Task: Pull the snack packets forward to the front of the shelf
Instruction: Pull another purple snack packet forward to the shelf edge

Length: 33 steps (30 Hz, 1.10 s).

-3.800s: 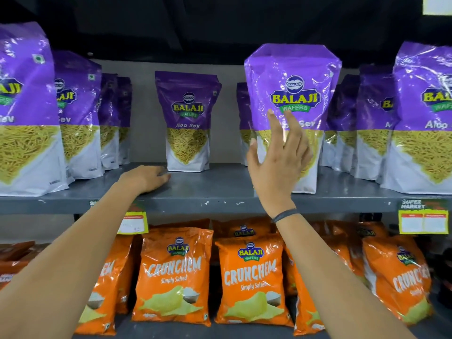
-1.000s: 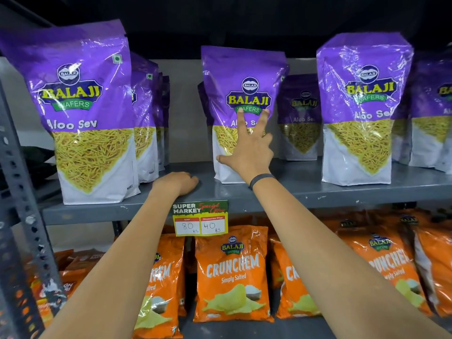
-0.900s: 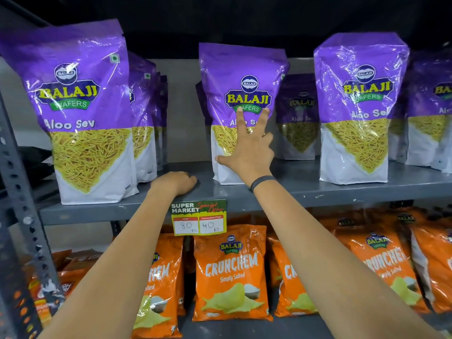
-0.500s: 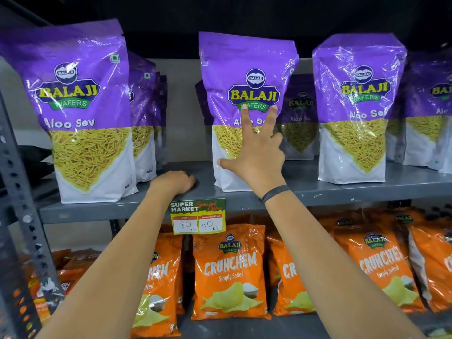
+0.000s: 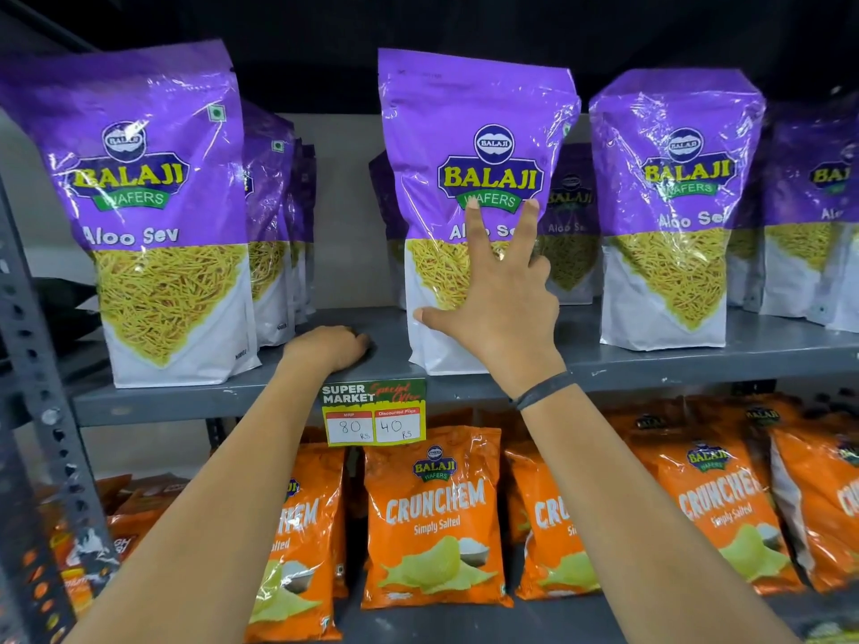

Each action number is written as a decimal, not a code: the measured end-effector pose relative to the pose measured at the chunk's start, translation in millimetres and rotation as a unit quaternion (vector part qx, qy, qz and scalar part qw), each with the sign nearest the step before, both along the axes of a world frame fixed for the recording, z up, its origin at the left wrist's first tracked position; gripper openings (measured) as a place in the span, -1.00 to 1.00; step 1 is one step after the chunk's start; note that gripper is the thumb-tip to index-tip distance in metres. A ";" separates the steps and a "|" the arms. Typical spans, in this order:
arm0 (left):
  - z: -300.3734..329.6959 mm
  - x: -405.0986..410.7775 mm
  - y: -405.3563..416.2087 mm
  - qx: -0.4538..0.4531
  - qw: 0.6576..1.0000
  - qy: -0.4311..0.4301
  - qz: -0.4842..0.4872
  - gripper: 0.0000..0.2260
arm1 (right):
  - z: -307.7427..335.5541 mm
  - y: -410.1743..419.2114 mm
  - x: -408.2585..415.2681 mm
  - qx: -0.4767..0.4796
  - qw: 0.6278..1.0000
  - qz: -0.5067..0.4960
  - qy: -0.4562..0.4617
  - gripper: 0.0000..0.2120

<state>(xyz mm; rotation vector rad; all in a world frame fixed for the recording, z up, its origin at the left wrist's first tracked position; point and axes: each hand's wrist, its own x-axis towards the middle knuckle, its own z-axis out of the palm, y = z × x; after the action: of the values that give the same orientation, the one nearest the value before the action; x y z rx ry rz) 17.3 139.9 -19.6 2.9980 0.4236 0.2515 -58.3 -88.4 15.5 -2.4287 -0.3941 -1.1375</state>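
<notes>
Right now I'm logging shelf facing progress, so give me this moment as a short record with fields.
upper shelf: purple Aloo Sev packets, upright
middle packet: near the front edge, right hand spread flat on its face
left hand: closed, resting on the shelf beside that packet, holding nothing visible
packet behind: set further back
price tag: 80 and 40 Rs
lower shelf: orange Crunchem packets

- A shop: a grey metal shelf [image 5: 697,364] carries rows of identical purple Aloo Sev packets [image 5: 153,216], all facing out.
- At 6 o'clock, orange Crunchem packets [image 5: 434,518] fill the tier below.
- A "Super Market" price tag [image 5: 374,411] on the shelf edge, centre, shows 80 and 40 Rs.
- At 9 o'clock, a perforated steel upright [image 5: 42,411].
</notes>
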 end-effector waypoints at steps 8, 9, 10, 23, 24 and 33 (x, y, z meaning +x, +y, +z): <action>0.9 -1.7 1.4 0.016 1.000 0.007 -0.007 -0.45 | -29.7 -1.1 8.6 0.046 0.993 0.038 -0.099 -0.16; 1.4 -2.2 1.1 0.019 1.000 0.008 -0.008 -0.44 | -35.0 -1.7 9.4 0.060 0.991 0.047 -0.115 -0.19; 1.4 -1.5 2.1 0.027 1.000 0.006 -0.012 -0.43 | -40.3 -2.8 10.1 0.074 0.987 0.055 -0.129 -0.22; 2.3 -7.8 -1.2 0.039 0.999 -0.001 -0.001 -0.50 | -46.2 -18.9 21.2 0.212 0.931 0.186 -0.231 -0.51; 1.5 -6.4 1.9 0.044 0.999 0.001 -0.004 -0.50 | -45.5 -18.0 21.5 0.203 0.936 0.182 -0.221 -0.48; 3.9 -5.5 -3.6 0.027 0.999 -0.017 0.001 -0.56 | -51.7 -10.9 23.2 0.138 0.967 0.167 -0.135 -0.29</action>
<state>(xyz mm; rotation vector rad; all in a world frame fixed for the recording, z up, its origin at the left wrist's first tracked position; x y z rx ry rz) 11.9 136.3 -15.7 3.0407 0.4239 0.3193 -35.0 -99.3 -36.2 -1.8864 -0.6545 -1.2747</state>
